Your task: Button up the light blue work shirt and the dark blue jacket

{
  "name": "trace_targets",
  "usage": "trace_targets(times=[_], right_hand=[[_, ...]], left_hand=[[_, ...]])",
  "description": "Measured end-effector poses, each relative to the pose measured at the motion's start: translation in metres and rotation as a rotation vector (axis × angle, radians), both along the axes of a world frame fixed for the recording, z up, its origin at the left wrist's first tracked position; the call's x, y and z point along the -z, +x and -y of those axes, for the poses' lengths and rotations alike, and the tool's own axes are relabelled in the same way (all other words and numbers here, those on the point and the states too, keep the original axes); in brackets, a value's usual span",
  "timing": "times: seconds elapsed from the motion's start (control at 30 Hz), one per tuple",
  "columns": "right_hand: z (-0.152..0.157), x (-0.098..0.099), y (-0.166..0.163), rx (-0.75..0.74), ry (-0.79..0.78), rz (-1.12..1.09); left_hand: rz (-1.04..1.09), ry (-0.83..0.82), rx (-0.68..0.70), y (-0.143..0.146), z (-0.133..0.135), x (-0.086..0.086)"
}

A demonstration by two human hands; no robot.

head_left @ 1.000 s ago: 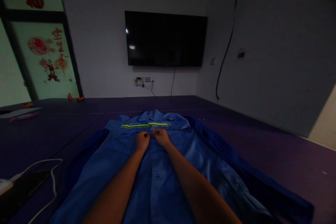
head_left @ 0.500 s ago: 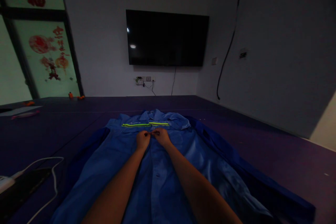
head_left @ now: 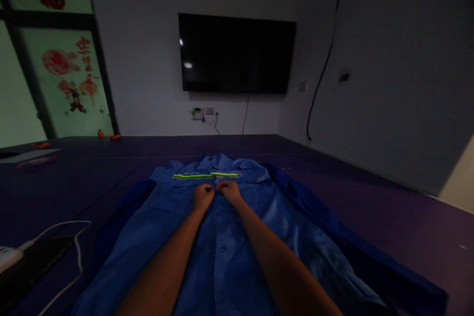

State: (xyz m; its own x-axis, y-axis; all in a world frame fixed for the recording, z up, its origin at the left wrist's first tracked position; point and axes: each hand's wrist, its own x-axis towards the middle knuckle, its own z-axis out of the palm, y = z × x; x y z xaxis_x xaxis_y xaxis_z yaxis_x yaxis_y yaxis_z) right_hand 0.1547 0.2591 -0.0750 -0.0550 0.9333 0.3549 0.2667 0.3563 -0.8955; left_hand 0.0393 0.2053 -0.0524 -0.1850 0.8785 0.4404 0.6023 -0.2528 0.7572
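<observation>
A blue work shirt (head_left: 244,237) with a collar, darker blue sleeves and yellow-green chest stripes (head_left: 192,176) lies spread front up on the floor, its collar pointing away from me. Just below the stripes, both hands are at the front placket. My left hand (head_left: 203,196) is closed, thumb and fingers pinching the cloth on the left of the front edge. Opposite it, my right hand (head_left: 229,191) also pinches the placket, a small gap between the two. Any button at the fingertips is too small and dark to make out. Farther down the placket, one small dark spot shows.
On the left lie a white cable (head_left: 79,252) and a dark flat object (head_left: 48,256). Small orange objects (head_left: 114,137) sit by the glass door (head_left: 66,74). A television (head_left: 237,54) hangs on the far wall, and a black cable (head_left: 322,74) dangles at right.
My hands have drawn slightly apart; their fingertips met at the placket before and now show a small gap. The shirt lies as it did.
</observation>
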Motion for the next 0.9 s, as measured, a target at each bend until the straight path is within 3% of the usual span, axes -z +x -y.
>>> trace_targets(times=[0.57,0.9], right_hand=[[0.001,-0.002,0.001,0.002,-0.011,0.052],[0.016,-0.006,0.002,0.07,0.092,0.169]], left_hand=[[-0.007,-0.011,0.014,0.0,-0.002,0.003],[-0.011,-0.015,0.007,-0.002,-0.001,0.003]])
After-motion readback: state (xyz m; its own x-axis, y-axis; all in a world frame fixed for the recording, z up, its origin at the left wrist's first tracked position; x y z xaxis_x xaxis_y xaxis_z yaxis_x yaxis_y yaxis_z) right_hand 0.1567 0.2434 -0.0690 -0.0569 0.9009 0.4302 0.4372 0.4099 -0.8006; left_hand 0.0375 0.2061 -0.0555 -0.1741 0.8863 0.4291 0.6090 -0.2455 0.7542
